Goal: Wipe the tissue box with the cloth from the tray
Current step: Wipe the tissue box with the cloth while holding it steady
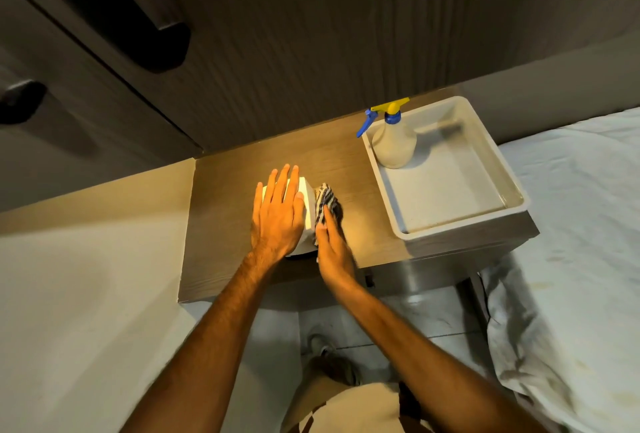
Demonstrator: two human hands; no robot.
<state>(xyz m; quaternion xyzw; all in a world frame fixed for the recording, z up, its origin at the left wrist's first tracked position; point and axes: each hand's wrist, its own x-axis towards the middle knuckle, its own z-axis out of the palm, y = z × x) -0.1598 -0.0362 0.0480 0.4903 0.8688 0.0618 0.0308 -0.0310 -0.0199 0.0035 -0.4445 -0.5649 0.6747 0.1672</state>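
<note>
A white tissue box [308, 204] stands on the wooden bedside table [225, 211], mostly covered by my left hand [277, 214], which lies flat on its top with the fingers spread. My right hand [333, 245] presses a dark-and-white striped cloth [326, 202] flat against the box's right side. The grey tray [453, 224] sits at the table's right end, apart from both hands.
A spray bottle [393, 141] with a yellow and blue head stands in the tray's far left corner. A bed with a white sheet [571, 224] lies to the right. A dark panelled wall [311, 34] rises behind the table. My foot [332, 360] is on the floor below.
</note>
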